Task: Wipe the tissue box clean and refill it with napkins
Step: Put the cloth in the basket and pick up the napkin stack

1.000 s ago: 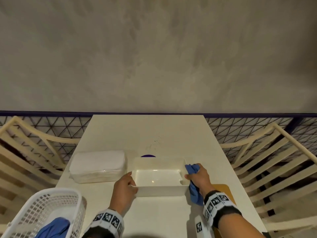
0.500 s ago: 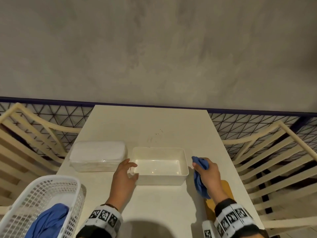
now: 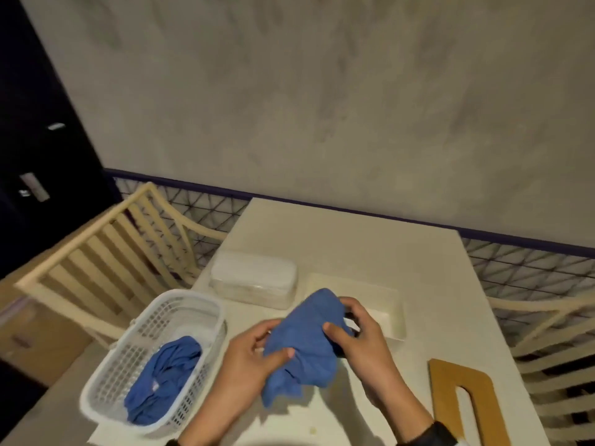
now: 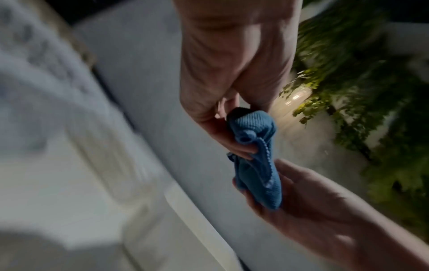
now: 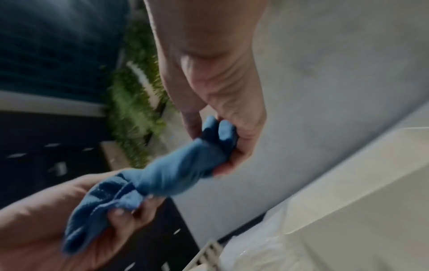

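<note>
Head view puts the open white tissue box [image 3: 391, 312] on the table [image 3: 347, 249], just behind the right hand [image 3: 362, 338] and partly hidden by it. Both hands grip one blue cloth [image 3: 307, 336] above the tabletop, the left hand [image 3: 249, 362] pinching its lower end, the right closed round its upper end. A wrapped napkin pack [image 3: 252, 278] lies just left of the box. A white basket [image 3: 128, 375] holding another blue cloth [image 3: 164, 378] sits at the near left edge; a brown board [image 3: 444, 381] lies near right. Bare tabletop stretches behind the box.
</note>
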`<action>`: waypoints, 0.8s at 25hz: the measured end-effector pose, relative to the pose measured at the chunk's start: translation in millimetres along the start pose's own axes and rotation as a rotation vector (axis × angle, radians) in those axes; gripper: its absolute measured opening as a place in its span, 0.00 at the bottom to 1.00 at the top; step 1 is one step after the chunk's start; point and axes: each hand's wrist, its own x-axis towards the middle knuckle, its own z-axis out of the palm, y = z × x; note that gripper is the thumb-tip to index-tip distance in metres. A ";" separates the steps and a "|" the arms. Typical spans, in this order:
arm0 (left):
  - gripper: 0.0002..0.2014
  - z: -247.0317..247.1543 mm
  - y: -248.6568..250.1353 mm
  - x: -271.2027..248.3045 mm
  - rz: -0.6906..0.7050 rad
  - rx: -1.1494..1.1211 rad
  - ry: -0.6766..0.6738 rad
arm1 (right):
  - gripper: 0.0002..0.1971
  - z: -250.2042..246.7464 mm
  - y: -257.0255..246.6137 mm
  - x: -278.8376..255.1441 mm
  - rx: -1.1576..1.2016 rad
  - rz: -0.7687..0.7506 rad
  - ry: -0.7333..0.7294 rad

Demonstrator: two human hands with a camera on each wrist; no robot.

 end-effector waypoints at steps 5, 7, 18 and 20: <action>0.17 -116.7 24.2 -5.6 0.120 0.365 0.289 | 0.05 119.9 -18.4 46.6 -0.088 -0.033 -0.304; 0.16 -151.4 16.5 -1.8 0.061 0.466 0.326 | 0.05 168.3 -18.5 65.7 -0.119 0.075 -0.360; 0.30 -210.2 7.2 52.3 -0.436 0.905 -0.156 | 0.16 201.8 -13.3 132.7 -0.366 0.333 -0.442; 0.30 -201.8 33.9 92.0 -0.339 0.835 -0.102 | 0.12 169.7 -28.0 159.0 -0.274 0.285 -0.217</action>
